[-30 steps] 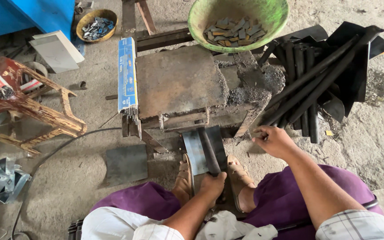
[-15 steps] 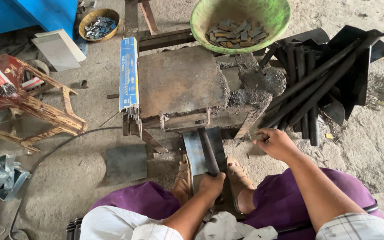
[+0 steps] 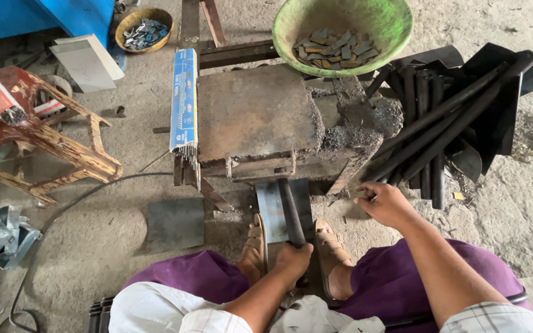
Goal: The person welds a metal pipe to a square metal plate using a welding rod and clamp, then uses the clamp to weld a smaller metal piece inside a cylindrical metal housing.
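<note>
Compared with the picture from half a second before, very little is different. The left hand (image 3: 293, 258) stays in the same place, with its fingers closed around the near end of the dark metal bar (image 3: 291, 209). The right hand (image 3: 385, 203) is also near the same spot as before, beside the lower ends of the pile of black rods (image 3: 439, 123); it seems a little lower and closer to the person now, and its fingers are bent together. Whether they pinch something small cannot be told, because the fingertips are turned away from the camera.

The dark metal bar is long, narrow and almost black. It lies along the grey steel plate (image 3: 271, 213), which rests on the concrete floor between the person's two sandalled feet (image 3: 331, 250). The far end of the bar points to the rusty metal block (image 3: 254, 117) and reaches just to its lower edge. The plate is lighter than the bar, with a dull shine.

Behind the block stands a green bowl (image 3: 390, 24) that holds small flat metal pieces. A blue packet of welding rods (image 3: 184, 98) leans on the left side of the block. Further left is a worn red wooden stool (image 3: 63, 148), and a flat dark sheet (image 3: 176, 223) lies on the floor near the left foot.
</note>
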